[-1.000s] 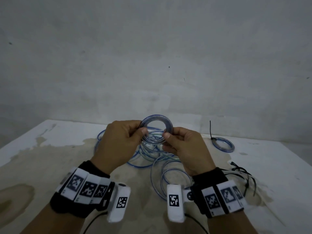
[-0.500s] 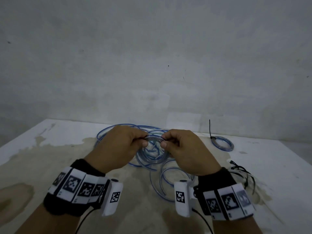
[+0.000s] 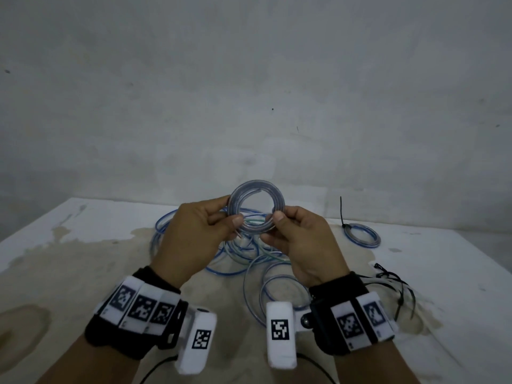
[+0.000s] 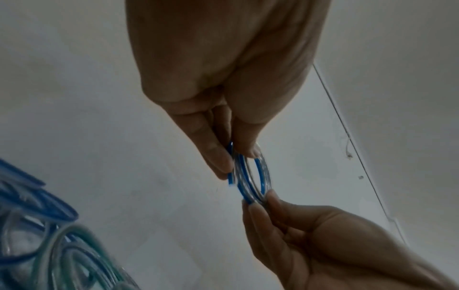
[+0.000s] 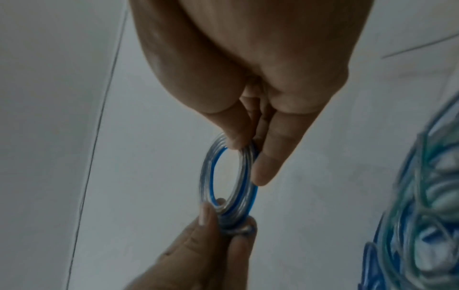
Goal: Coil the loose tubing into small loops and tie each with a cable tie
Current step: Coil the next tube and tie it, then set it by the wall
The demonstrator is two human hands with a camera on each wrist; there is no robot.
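Here, the left hand (image 3: 191,239) and the right hand (image 3: 302,245) are raised above the table (image 3: 69,259), each pinching one side of a small coil of clear, blue-striped tubing (image 3: 257,193) between thumb and fingertips, the other fingers curled in. The coil stands upright between them, clear of the table. Below and just behind the coil, the loose tubing (image 3: 235,261) lies in a tangled heap on the table. Right of that heap sits a bunch of black cable ties (image 3: 399,286). Farther back on the right lies a finished coil (image 3: 361,235), bound by a black tie.
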